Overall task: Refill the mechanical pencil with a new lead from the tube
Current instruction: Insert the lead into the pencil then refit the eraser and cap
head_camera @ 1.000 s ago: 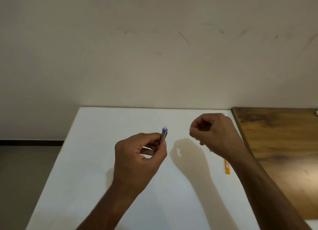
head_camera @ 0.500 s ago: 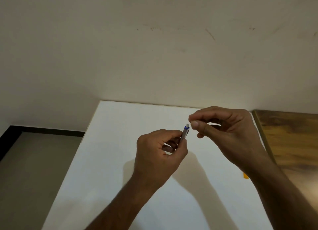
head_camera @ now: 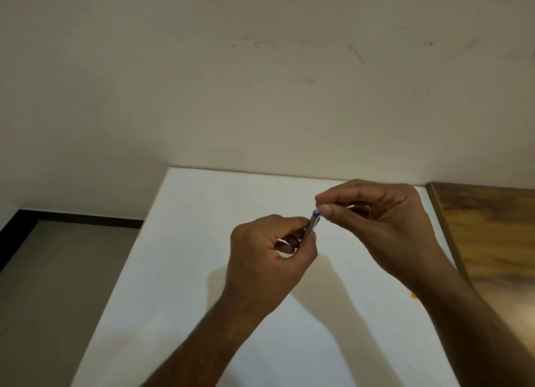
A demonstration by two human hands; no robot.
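1. The left hand holds the mechanical pencil above the white table, its fingers wrapped around the lower barrel so that the blue-banded top end tilts up and to the right.
2. The right hand sits just to the right of the pencil's top end, thumb and forefinger pressed together right at that end (whether they pinch a lead, the cap or the eraser is too small to tell).
3. A small metallic piece shows deeper inside the right hand, behind the pinch; I cannot tell what it is.
4. Progress, as a judgement: the work is at the pencil's top end, either feeding the lead in or dealing with the cap, so the refill is somewhere past its start and not finished.
5. Probably left: seat the lead fully, close the top, then click to check that lead comes out at the tip.
6. An orange sliver peeks out on the table below and right of the pencil, mostly hidden by the right forearm; it may be the lead tube.
7. No brand, label or writing is legible on anything.
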